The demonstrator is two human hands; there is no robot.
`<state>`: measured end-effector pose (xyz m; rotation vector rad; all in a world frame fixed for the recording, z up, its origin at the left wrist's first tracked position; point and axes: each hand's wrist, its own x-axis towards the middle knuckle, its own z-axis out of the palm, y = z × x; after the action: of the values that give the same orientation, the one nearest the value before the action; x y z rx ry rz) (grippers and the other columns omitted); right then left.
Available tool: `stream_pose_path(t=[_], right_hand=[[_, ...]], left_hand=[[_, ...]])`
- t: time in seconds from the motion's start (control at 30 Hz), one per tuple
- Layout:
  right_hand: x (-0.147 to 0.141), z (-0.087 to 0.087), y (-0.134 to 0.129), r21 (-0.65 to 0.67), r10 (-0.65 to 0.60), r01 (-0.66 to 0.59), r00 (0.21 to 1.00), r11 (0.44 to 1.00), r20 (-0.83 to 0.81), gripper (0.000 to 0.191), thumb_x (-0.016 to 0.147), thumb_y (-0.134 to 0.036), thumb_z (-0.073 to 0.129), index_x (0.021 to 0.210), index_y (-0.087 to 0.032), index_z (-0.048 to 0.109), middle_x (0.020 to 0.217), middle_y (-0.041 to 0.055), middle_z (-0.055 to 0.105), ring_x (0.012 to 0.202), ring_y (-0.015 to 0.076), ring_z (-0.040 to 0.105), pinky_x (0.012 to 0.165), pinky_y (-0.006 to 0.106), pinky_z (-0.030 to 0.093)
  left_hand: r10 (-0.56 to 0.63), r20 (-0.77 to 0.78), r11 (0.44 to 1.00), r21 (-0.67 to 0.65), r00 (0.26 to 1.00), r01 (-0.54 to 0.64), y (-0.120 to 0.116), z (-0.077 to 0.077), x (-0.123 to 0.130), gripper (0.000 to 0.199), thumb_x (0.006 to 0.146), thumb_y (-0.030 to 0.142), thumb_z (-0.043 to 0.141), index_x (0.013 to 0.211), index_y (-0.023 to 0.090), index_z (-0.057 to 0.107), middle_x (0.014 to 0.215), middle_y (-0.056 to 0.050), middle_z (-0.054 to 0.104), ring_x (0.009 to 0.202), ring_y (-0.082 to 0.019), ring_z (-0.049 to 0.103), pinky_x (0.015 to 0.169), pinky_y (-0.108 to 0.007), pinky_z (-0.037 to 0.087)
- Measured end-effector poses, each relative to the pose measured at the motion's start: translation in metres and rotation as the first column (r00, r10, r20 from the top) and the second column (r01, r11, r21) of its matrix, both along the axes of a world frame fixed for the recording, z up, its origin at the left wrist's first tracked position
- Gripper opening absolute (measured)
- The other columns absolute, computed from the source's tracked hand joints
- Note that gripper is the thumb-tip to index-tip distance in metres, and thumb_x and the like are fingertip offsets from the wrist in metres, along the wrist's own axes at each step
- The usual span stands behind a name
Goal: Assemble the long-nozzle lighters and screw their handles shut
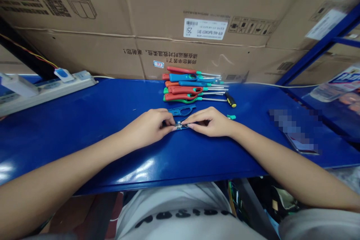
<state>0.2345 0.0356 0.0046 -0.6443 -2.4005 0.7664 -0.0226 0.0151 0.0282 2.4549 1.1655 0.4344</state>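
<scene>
My left hand (pixel 153 126) and my right hand (pixel 210 122) meet at the middle of the blue table. Between their fingertips is a small lighter assembly (pixel 179 125) with clear and metal-looking parts in a blue shell. The left fingers pinch its left end; the right thumb and forefinger pinch its right side. Just beyond lies a blue plastic half-shell (pixel 182 110) with an oval opening. Farther back is a pile of red, blue, orange and green long-nosed lighters (pixel 185 90), their metal tubes pointing right.
A black and yellow screwdriver (pixel 231 99) lies right of the pile, with a small green part (pixel 231 117) nearer. A power strip (pixel 47 92) is at left, a blurred phone-like object (pixel 295 131) at right. Cardboard (pixel 157 18) stands behind the table (pixel 84 127).
</scene>
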Motion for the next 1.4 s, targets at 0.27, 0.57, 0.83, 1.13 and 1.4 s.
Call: stream_pose_path(t=[0.27,0.57,0.83,1.13,1.4], right_hand=[[0.0,0.008,-0.009,0.207,0.031,-0.058,0.991,0.977,0.132,0.029,0.095,-0.023,0.059,0.119,-0.023,0.076,0.118,0.0036,0.077,0.108,0.0208,0.075,0.091,0.032,0.059],[-0.002,0.007,-0.01,0.324,-0.086,0.041,0.988,0.945,0.128,0.03,0.097,-0.024,0.054,0.121,-0.026,0.072,0.12,0.0047,0.076,0.106,0.0203,0.073,0.085,0.032,0.058],[0.011,-0.002,0.016,0.342,-0.288,0.225,0.946,0.912,0.147,0.033,0.095,-0.009,0.045,0.113,-0.02,0.071,0.136,0.0151,0.057,0.127,0.0292,0.055,0.106,0.051,0.047],[0.023,0.0,0.023,0.208,-0.304,0.259,0.926,0.943,0.224,0.016,0.09,-0.014,0.06,0.102,-0.02,0.069,0.106,0.0093,0.054,0.1,0.0233,0.058,0.098,0.045,0.05],[0.021,0.008,0.019,0.054,-0.325,0.322,0.943,0.945,0.07,0.011,0.092,-0.03,0.064,0.091,-0.02,0.061,0.094,0.0049,0.06,0.082,0.0179,0.059,0.079,0.035,0.051]], left_hand=[[-0.009,0.013,1.0,0.008,1.0,0.009,0.0,-0.001,0.001,0.012,0.092,0.026,0.065,0.09,0.018,0.073,0.088,-0.004,0.069,0.075,-0.017,0.065,0.07,-0.027,0.047],[-0.016,0.035,1.0,0.0,0.999,0.016,0.0,-0.002,0.0,0.011,0.092,0.026,0.065,0.089,0.019,0.073,0.085,-0.003,0.07,0.074,-0.017,0.064,0.071,-0.028,0.048],[-0.023,0.063,1.0,-0.006,0.998,0.023,-0.003,-0.006,0.004,0.017,0.092,0.029,0.062,0.102,0.02,0.073,0.093,-0.005,0.07,0.074,-0.016,0.065,0.068,-0.028,0.051],[-0.076,-0.06,0.992,0.093,0.995,0.082,-0.006,-0.006,0.004,0.025,0.097,0.025,0.056,0.12,0.02,0.065,0.11,-0.007,0.068,0.089,-0.021,0.068,0.07,-0.03,0.053],[-0.079,-0.027,0.96,0.269,0.996,0.084,-0.003,-0.008,0.003,0.033,0.1,0.032,0.053,0.13,0.02,0.061,0.128,-0.012,0.062,0.118,-0.028,0.058,0.1,-0.044,0.05]])
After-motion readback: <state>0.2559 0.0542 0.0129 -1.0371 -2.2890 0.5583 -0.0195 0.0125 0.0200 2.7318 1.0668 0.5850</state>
